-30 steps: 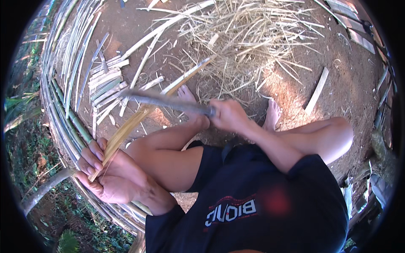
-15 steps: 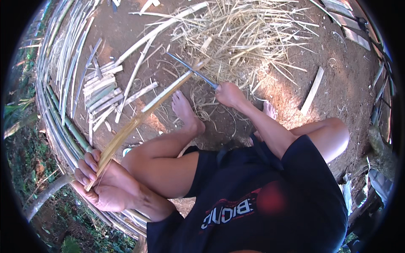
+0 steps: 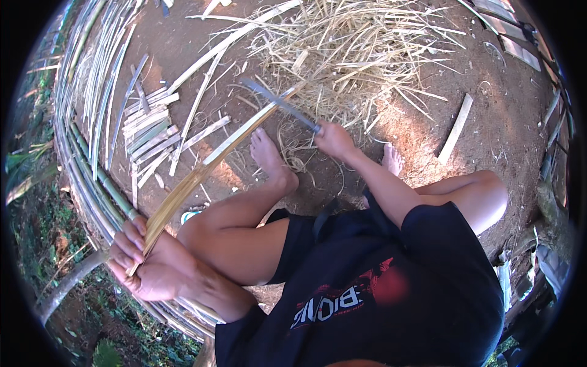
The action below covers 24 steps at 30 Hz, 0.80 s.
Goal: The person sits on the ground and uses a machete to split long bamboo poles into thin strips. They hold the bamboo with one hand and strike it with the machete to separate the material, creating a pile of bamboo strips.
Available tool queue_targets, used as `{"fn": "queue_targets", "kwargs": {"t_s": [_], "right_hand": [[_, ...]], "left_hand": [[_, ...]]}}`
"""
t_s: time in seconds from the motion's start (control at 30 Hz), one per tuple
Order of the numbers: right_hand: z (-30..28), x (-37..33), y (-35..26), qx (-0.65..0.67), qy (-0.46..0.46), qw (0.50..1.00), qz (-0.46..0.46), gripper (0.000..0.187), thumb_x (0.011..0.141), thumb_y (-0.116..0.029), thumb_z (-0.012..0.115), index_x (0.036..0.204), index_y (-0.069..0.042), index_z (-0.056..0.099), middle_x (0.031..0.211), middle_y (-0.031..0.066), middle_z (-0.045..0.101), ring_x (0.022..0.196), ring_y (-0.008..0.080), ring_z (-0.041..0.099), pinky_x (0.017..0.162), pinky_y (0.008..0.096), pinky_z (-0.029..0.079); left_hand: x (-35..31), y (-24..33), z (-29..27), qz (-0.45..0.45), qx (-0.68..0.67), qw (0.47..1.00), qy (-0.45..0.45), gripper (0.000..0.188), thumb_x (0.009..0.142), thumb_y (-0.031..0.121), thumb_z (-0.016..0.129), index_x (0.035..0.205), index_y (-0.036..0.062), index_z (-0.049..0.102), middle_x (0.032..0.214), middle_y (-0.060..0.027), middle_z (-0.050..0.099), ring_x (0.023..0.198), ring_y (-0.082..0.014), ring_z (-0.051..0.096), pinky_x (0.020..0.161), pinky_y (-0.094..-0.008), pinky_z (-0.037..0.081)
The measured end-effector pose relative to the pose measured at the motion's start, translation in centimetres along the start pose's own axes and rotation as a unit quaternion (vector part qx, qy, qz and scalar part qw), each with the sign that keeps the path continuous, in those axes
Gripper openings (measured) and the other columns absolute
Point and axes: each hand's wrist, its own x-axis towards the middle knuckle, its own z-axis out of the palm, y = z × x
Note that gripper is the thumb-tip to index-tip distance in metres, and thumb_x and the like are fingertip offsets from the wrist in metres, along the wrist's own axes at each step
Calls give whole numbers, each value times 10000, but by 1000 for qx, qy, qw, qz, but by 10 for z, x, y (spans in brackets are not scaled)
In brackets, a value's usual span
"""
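My left hand (image 3: pixel 150 260) is wrapped round the near end of a long split bamboo strip (image 3: pixel 189 181) that slants up and to the right, away from me. Its lower part is brownish yellow, while a paler stretch shows farther up. In my right hand (image 3: pixel 335 140) is a knife (image 3: pixel 284 106), gripped by a handle that my fingers cover. The long grey blade lies across the strip near its far end, with its flat face partly turned up and its tip pointing to the far left.
A heap of pale shavings (image 3: pixel 354 46) covers the ground ahead. Short split pieces (image 3: pixel 150 131) are stacked at left, beside long strips (image 3: pixel 101 92) and green bamboo poles (image 3: pixel 107 183). One flat piece (image 3: pixel 455 129) lies at right. My bare foot (image 3: pixel 267 150) is below the blade.
The knife blade has rolled, so more of its flat side shows, and it still crosses the strip near the far end. My left hand keeps its grip with hardly any shift.
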Motion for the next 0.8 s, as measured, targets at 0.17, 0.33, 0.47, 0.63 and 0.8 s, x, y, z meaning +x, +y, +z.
{"fn": "queue_targets", "kwargs": {"t_s": [0.17, 0.33, 0.47, 0.63, 0.8], "right_hand": [[-17, 24, 35, -11, -21, 991, 135, 250, 820, -205, 566, 924, -4, 672, 842, 237, 674, 802, 373, 671, 750, 455, 526], [-54, -67, -91, -41, -75, 992, -97, 243, 765, -223, 632, 859, 1, 629, 754, 209, 652, 701, 368, 650, 690, 450, 517], [-23, -112, -126, 3, -41, 966, -257, 215, 769, -162, 612, 893, 12, 633, 678, 221, 619, 664, 386, 644, 659, 464, 519], [-29, -30, -13, 2, -52, 997, 65, 204, 793, -188, 591, 891, -14, 631, 673, 198, 624, 629, 368, 627, 663, 474, 516], [-39, -74, -69, 5, -84, 992, -91, 308, 846, -170, 492, 981, 64, 639, 783, 248, 659, 701, 367, 659, 752, 468, 540]], "left_hand": [[-1, 0, 9, -17, -13, 1000, -1, 459, 912, 271, 525, 494, 188, 353, 444, 27, 276, 463, -121, 262, 604, -295, 266], [-9, 5, -4, -31, 14, 996, -78, 527, 1006, 379, 391, 516, 183, 380, 456, 27, 326, 493, -111, 288, 633, -297, 283], [-19, 2, 1, -36, 9, 995, -95, 529, 1013, 370, 371, 518, 185, 376, 456, 23, 323, 492, -111, 282, 638, -297, 284], [-18, 1, 9, -19, 10, 996, -87, 518, 1013, 307, 375, 507, 197, 359, 436, 36, 301, 468, -104, 264, 598, -285, 271], [-24, 2, 6, -18, 41, 997, -62, 530, 1025, 294, 328, 503, 204, 357, 442, 41, 295, 463, -100, 243, 591, -286, 267]]}}
